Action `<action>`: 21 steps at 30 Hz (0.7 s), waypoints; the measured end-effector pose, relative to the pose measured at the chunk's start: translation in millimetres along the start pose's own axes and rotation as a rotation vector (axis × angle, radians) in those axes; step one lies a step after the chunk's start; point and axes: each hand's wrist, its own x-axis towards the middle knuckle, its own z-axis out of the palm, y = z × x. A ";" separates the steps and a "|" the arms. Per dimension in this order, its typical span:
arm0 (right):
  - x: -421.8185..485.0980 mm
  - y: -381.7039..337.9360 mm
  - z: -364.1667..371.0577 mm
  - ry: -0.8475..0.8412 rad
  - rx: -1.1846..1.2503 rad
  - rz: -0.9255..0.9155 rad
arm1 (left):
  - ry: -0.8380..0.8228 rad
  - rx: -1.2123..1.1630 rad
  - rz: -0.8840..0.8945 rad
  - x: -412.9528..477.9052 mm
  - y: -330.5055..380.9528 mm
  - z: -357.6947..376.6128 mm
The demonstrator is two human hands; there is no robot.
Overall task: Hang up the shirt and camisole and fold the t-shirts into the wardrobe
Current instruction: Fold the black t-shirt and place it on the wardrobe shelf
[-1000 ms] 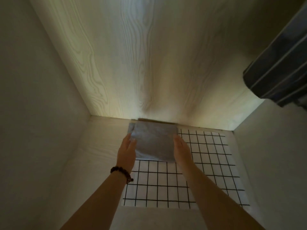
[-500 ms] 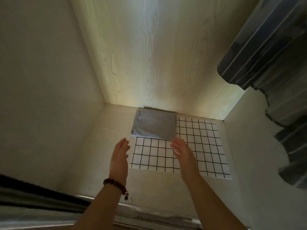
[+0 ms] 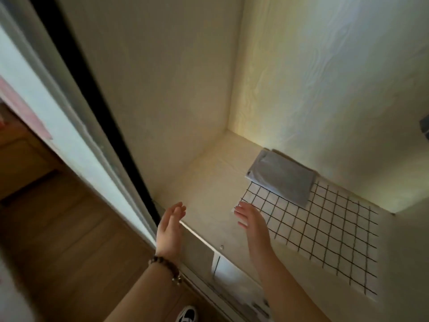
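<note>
A folded grey t-shirt lies at the back of the wardrobe shelf, partly on a folded white cloth with a black grid. My left hand, with a bead bracelet at the wrist, hovers over the shelf's front edge, fingers straight, holding nothing. My right hand hovers above the near left corner of the grid cloth, fingers straight and empty. Both hands are well clear of the grey t-shirt.
The wardrobe's left wall and wood-grain back panel enclose the shelf. A dark sliding-door frame runs diagonally at left. Wooden floor and a shoe show below. A scrap of dark fabric sits at the right edge.
Both hands let go of the grey t-shirt and drew back toward the shelf's front edge. The view swung left, bringing the door frame and floor into sight; the hanging striped garment slid almost out of view.
</note>
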 end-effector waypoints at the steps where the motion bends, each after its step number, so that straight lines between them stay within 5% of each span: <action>1: -1.2 3.6 12.1 -0.048 -0.029 0.001 | 0.052 -0.010 -0.007 -2.8 -1.9 -14.6; 21: -77.3 59.2 256.7 -0.770 -0.374 0.058 | 0.878 -0.208 0.035 -66.0 -0.9 -255.3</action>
